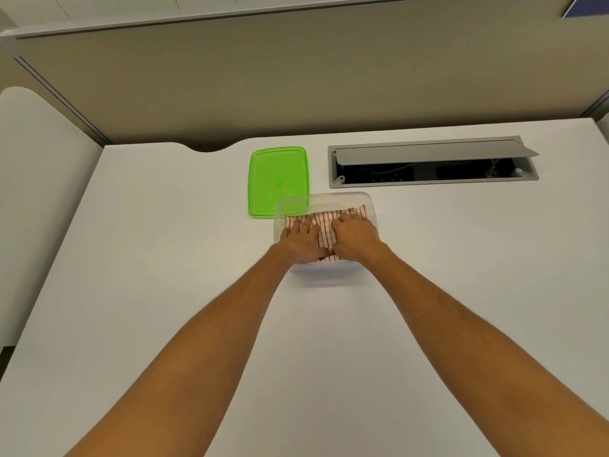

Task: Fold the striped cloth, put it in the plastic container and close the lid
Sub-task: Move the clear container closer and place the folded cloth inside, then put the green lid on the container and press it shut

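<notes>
- Both my hands are down inside the container (369, 206), palms flat on the cloth (324, 225).
- My left hand (301, 240) lies with fingers spread and gripping nothing, just pressing the cloth down.
- My right hand (354, 237) sits beside it, thumbs nearly touching; its fingers look a little curled at the far end, and I cannot tell whether they pinch a fold or only push.
- The cloth is folded and lies in the container, filling its near part; a bare strip of the tub shows at the far side.
- The lid (278, 181) lies flat on the desk (164, 258), up and to the left of the container, its near right corner tucked behind the tub's far left corner.
- The lid's long axis runs away from me, while the tub's runs across, so I judge the lid needs a quarter turn.
- My left hand is the nearer one to the lid, so it should reach for it.
</notes>
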